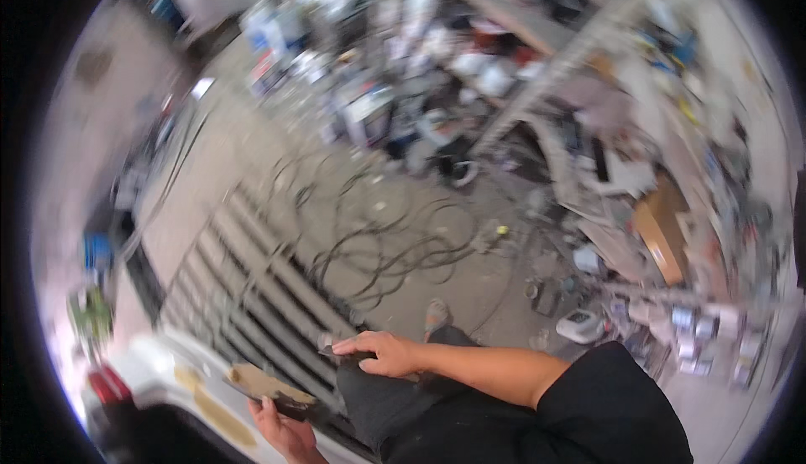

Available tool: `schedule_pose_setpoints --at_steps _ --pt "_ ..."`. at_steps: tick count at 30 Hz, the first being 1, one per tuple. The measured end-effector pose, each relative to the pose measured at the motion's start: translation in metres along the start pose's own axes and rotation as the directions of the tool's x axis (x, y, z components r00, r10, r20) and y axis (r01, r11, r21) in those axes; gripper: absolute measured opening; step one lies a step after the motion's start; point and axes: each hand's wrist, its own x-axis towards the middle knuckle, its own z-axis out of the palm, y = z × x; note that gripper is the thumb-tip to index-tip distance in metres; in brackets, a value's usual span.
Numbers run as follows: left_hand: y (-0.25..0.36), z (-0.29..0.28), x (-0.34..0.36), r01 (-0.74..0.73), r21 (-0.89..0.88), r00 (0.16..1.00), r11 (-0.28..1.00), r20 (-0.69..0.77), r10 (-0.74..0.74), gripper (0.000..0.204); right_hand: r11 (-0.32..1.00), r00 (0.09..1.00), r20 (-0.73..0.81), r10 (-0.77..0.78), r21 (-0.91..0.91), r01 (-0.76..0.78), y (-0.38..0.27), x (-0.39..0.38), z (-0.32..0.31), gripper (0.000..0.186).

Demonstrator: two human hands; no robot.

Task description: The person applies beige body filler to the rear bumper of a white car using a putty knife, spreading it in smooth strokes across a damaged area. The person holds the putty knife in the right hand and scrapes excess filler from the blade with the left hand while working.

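Note:
My left hand (284, 432) grips the edge of a flat mixing board (293, 409) with tan putty (260, 382) smeared over it. The board is beside a white car panel (180, 351), which bears yellowish filler patches (220, 418). Farther right, my right hand (388, 355) is closed, fingers pointing left, on a small putty spreader (327, 344). That blade is blurred, and its handle is mostly hidden by the fingers. A gap separates the spreader from the board.
A slatted floor grate (239, 254) lies ahead of my hands. Beyond it, dark hoses (403, 250) coil on the dusty floor. Cans and containers (365, 111) crowd the far side. A cardboard box (661, 229) and more clutter stand at right. Motion blurs much of this.

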Motion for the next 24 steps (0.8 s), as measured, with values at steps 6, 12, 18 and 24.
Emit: schedule_pose_setpoints --at_steps 6,12,18,24 --pt "-0.093 0.175 -0.05 0.233 0.207 0.851 0.95 0.429 -0.303 0.055 0.936 0.789 -0.608 0.083 0.32 0.149 -0.041 -0.157 -0.138 0.044" --pt "-0.139 0.289 -0.083 0.46 0.448 0.464 0.767 0.615 -0.638 0.047 0.881 0.581 -0.813 0.03 0.297 0.37 -0.035 -0.228 -0.176 0.054" --pt "-0.189 0.353 -0.074 0.435 0.594 0.327 0.676 0.595 -0.734 0.044 0.802 0.427 -0.876 0.225 0.415 0.429 -0.012 -0.292 -0.215 0.056" --pt "-0.226 0.387 -0.054 0.423 0.621 0.396 0.659 0.528 -0.751 0.038 0.96 0.07 -0.957 0.281 0.281 -0.011 0.045 -0.381 -0.315 0.062"
